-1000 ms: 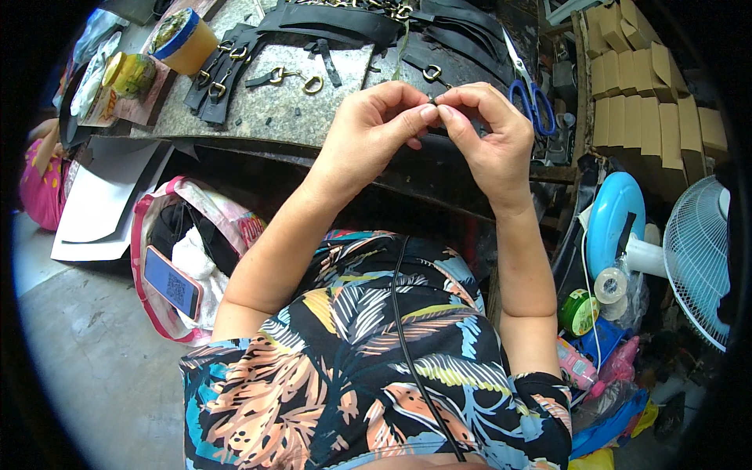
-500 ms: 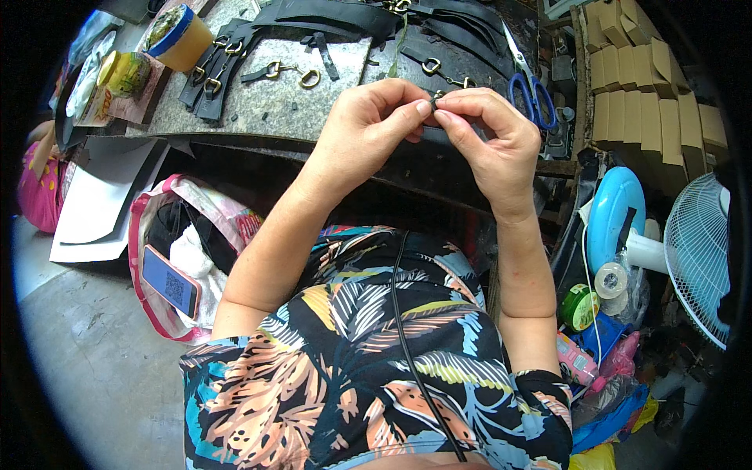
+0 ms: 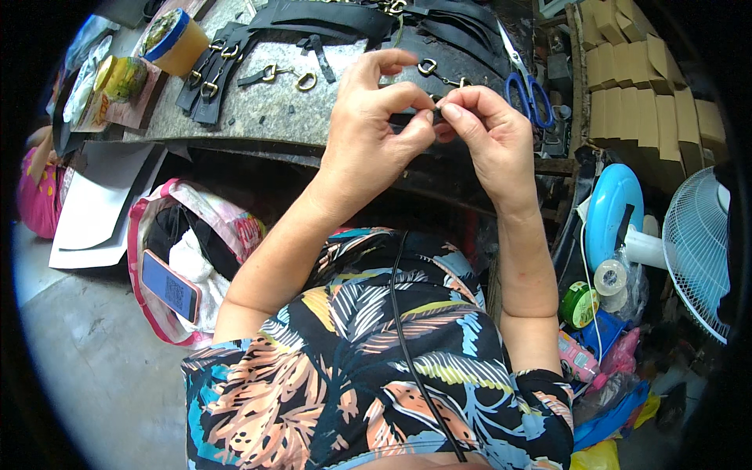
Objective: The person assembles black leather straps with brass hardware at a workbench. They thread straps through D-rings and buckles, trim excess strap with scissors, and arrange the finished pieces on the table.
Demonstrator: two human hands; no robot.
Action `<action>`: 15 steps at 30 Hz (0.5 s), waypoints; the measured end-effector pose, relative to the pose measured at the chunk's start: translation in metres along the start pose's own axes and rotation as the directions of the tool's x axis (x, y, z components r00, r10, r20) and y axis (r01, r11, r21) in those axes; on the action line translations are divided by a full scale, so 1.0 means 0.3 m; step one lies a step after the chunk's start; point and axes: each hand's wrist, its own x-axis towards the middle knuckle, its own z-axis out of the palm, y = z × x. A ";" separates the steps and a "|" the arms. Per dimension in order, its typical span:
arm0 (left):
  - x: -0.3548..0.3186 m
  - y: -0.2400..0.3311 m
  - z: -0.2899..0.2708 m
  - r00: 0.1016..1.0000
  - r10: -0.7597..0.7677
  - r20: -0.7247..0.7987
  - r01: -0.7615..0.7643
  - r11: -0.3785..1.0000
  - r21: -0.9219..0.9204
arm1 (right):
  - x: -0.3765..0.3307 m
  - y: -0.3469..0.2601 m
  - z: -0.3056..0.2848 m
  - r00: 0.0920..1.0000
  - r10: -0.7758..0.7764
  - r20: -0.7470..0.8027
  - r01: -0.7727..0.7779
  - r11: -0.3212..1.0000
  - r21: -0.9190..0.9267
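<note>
Over the front edge of the bench, my left hand (image 3: 372, 125) and my right hand (image 3: 489, 137) meet fingertip to fingertip. Each pinches thumb against forefinger at a small dark piece (image 3: 436, 106). Most of that piece is hidden by the fingers, so its kind does not show. Just beyond lies a black strap with a metal ring (image 3: 427, 67) and a clasp. To the left, a short black strap with a snap hook and ring (image 3: 306, 81) rests on the stone slab (image 3: 274, 110). Several black straps with metal fittings (image 3: 210, 78) lie farther left.
Blue-handled scissors (image 3: 529, 90) lie right of my hands. A blue-rimmed tub (image 3: 178, 47) and a yellow jar (image 3: 123, 78) stand at the left. Right are cardboard boxes (image 3: 627, 117) and a fan (image 3: 697, 251). Below left, a bag (image 3: 141, 298) holds a phone (image 3: 171, 283).
My left hand's other fingers have lifted and spread away from its pinch, and the hand sits slightly lower. My right hand stays nearly in place, still pinching.
</note>
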 end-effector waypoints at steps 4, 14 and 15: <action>-0.001 -0.028 0.024 0.945 -0.270 0.184 0.325 0.843 -0.430 | 0.015 -0.029 -0.110 0.979 -0.168 0.113 0.199 0.903 -0.382; 0.014 -0.070 0.046 0.848 -0.483 0.219 0.494 0.571 -0.656 | 0.078 0.009 -0.388 0.958 0.137 -0.254 -0.271 0.124 -0.955; 0.013 -0.068 0.045 0.846 -0.481 0.227 0.496 0.556 -0.667 | 0.087 0.007 -0.395 0.949 0.165 -0.269 -0.295 0.160 -0.942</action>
